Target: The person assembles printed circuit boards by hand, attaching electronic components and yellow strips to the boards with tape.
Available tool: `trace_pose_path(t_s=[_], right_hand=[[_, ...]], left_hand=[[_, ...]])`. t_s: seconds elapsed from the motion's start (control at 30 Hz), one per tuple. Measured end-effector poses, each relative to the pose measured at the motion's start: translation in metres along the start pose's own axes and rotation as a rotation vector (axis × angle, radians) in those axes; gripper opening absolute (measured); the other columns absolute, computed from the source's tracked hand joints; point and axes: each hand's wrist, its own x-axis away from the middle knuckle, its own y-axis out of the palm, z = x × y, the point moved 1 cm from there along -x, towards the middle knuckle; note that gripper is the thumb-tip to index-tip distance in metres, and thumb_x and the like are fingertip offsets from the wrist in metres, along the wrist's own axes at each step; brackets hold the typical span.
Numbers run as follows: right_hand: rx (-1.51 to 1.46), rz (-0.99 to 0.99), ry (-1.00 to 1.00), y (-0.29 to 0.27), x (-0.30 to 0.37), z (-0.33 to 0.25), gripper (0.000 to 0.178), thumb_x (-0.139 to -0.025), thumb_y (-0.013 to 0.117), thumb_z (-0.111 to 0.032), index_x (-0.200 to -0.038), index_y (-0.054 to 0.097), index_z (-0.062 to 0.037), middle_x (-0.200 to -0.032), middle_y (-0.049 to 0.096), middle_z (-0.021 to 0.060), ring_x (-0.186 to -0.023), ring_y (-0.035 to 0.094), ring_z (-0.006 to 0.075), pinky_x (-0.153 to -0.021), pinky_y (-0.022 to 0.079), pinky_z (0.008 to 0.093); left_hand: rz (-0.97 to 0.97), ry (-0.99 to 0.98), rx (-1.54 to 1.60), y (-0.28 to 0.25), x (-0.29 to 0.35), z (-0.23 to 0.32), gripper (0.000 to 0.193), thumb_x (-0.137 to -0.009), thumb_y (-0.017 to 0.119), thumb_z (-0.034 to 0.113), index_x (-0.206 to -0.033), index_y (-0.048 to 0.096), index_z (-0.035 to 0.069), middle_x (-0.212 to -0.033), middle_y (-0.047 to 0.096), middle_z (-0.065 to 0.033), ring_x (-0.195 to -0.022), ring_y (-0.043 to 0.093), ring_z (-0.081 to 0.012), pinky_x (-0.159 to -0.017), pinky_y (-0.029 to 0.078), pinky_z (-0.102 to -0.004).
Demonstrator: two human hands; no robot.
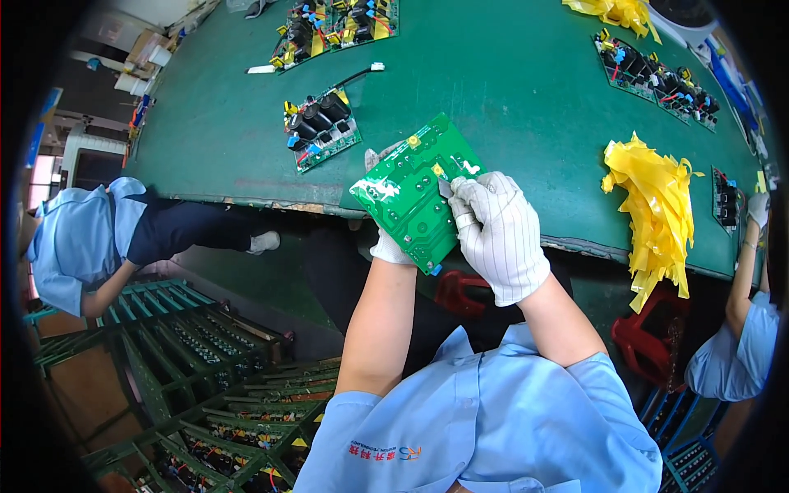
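A green circuit board (403, 209), solder side up, is tilted in front of me over the table's near edge. My left hand (391, 248), in a white glove, grips it from beneath; most of its fingers are hidden behind the board. My right hand (503, 234), in a white striped glove, is closed with thumb and fingers pinched on a small flat metal blade (445, 189). The blade's tip is at the board's face, beside a small yellow patch (438, 170). A second yellow patch (413, 141) is near the board's far edge.
On the green table (493, 90) stands a board with black capacitors (319, 123); more populated boards (333, 33) are behind it and others (657, 82) at far right. Yellow tape strips (653, 209) hang over the edge. Green racks (189, 370) stand lower left. Co-workers flank me.
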Motion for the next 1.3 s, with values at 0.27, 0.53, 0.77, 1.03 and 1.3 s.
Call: trace_pose_path(t_s=[0.27, 0.53, 0.77, 1.03, 1.3], right_hand=[[0.007, 0.045, 0.025, 0.007, -0.001, 0.007, 0.014, -0.080, 0.071, -0.003, -0.092, 0.065, -0.0046, -0.080, 0.061, 0.0121, -0.073, 0.060, 0.0315, -0.065, 0.049, 0.0397], [-0.014, -0.024, 0.075, 0.013, 0.006, 0.009, 0.032, -0.086, 0.059, -0.010, -0.118, 0.060, -0.0053, -0.090, 0.058, 0.0164, -0.083, 0.058, 0.0338, -0.065, 0.051, 0.0435], [-0.145, -0.048, -0.004, 0.000, -0.003, 0.015, 0.035, -0.086, 0.059, -0.004, -0.122, 0.059, -0.0029, -0.083, 0.059, 0.0138, -0.076, 0.058, 0.0329, -0.068, 0.049, 0.0414], [0.011, -0.093, 0.009, 0.003, -0.003, 0.010, 0.040, -0.084, 0.056, -0.001, -0.124, 0.059, -0.0039, -0.089, 0.060, 0.0137, -0.081, 0.058, 0.0327, -0.072, 0.049, 0.0418], [-0.227, -0.212, 0.166, 0.001, -0.011, 0.024, 0.035, -0.089, 0.052, -0.004, -0.123, 0.059, -0.0069, -0.090, 0.059, 0.0176, -0.082, 0.058, 0.0348, -0.073, 0.050, 0.0437]], left_hand=[[-0.514, -0.075, 0.103, -0.029, -0.023, -0.005, 0.055, -0.101, 0.031, 0.058, -0.128, 0.050, 0.014, -0.136, 0.051, -0.0141, -0.123, 0.051, -0.0287, -0.109, 0.039, -0.0476], [-0.309, -0.025, 0.135, -0.046, -0.035, 0.009, 0.063, -0.100, 0.037, 0.055, -0.136, 0.050, 0.006, -0.134, 0.056, -0.0173, -0.120, 0.055, -0.0304, -0.106, 0.042, -0.0454], [-0.260, 0.054, -0.017, -0.039, -0.024, 0.000, 0.046, -0.103, 0.037, 0.049, -0.116, 0.054, 0.008, -0.112, 0.060, -0.0106, -0.106, 0.058, -0.0248, -0.097, 0.046, -0.0419], [-0.266, 0.065, -0.027, -0.043, -0.031, 0.000, 0.043, -0.103, 0.038, 0.049, -0.113, 0.054, 0.010, -0.111, 0.061, -0.0098, -0.105, 0.059, -0.0244, -0.097, 0.047, -0.0424], [-0.321, 0.043, -0.010, -0.041, -0.028, 0.003, 0.044, -0.103, 0.038, 0.048, -0.115, 0.056, 0.010, -0.110, 0.062, -0.0105, -0.105, 0.060, -0.0259, -0.095, 0.049, -0.0438]])
